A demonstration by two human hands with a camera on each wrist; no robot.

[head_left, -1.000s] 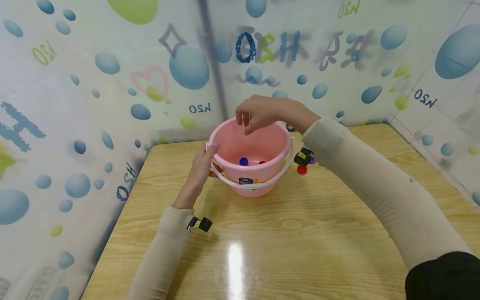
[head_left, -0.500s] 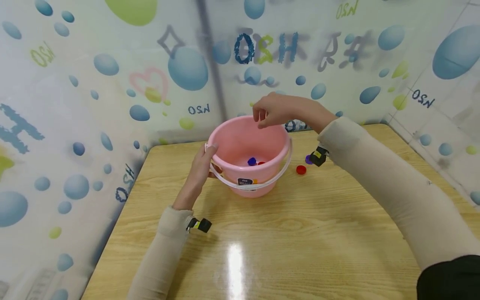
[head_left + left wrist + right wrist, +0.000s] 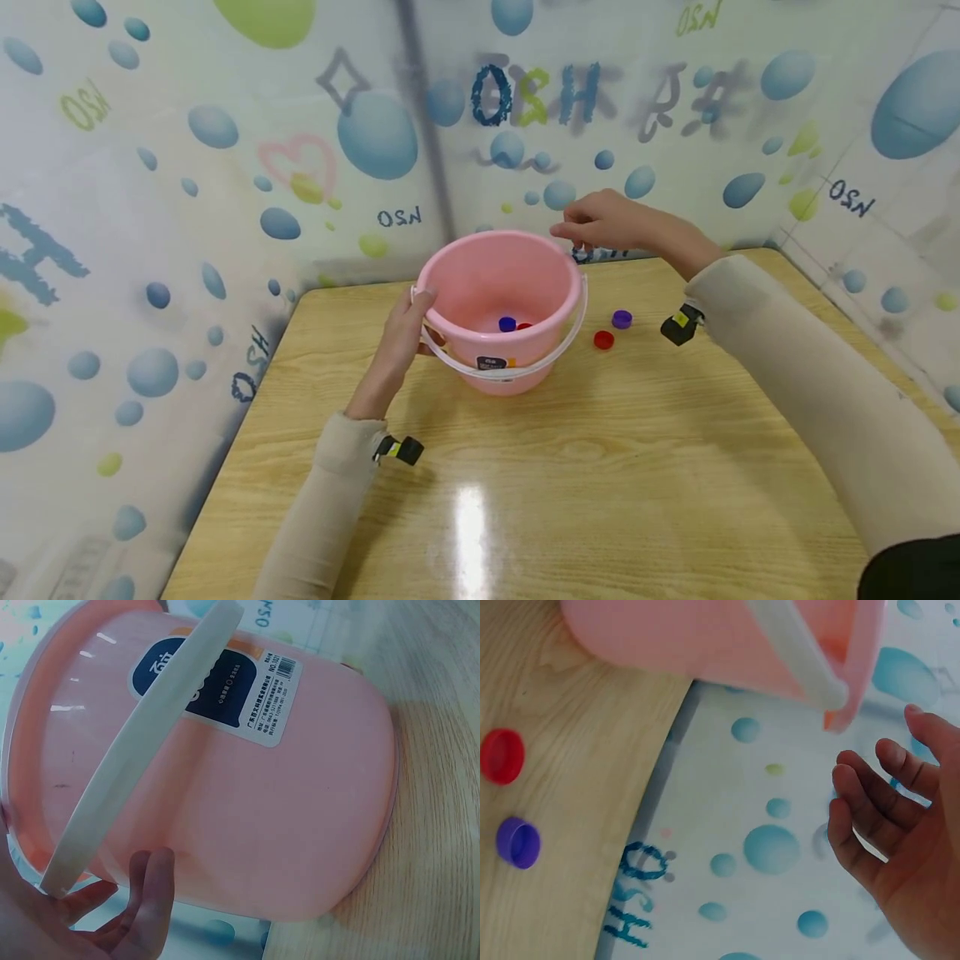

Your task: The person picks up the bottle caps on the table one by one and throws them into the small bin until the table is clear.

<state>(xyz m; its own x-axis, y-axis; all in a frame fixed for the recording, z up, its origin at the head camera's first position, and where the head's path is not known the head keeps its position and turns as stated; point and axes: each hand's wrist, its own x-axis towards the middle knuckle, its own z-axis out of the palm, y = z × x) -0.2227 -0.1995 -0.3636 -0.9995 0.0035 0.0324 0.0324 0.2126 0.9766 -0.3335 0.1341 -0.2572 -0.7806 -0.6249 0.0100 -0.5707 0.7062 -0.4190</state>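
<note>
A pink bucket (image 3: 465,343) with a white handle (image 3: 542,362) stands upright on the wooden table. My left hand (image 3: 399,335) grips its left rim, thumb over the edge and the fingers (image 3: 154,900) along the outer wall. Inside lie a blue bottle cap (image 3: 507,324) and a red cap (image 3: 524,327), the red one mostly hidden by the front wall. Above and right of the rim hovers my right hand (image 3: 611,221), fingers loosely bent around nothing. On the table right of the bucket are a red cap (image 3: 603,340) and a purple cap (image 3: 517,842).
The wooden table (image 3: 570,483) stretches in front of the bucket. A patterned curtain (image 3: 622,125) with blue and green drops hangs close behind it. Black cameras are strapped to both wrists. A label (image 3: 277,705) is stuck to the bucket's outer wall.
My right hand has moved right, from over the bucket to beyond its right rim. The blue cap inside has shifted slightly right and come to rest. My left hand stays put.
</note>
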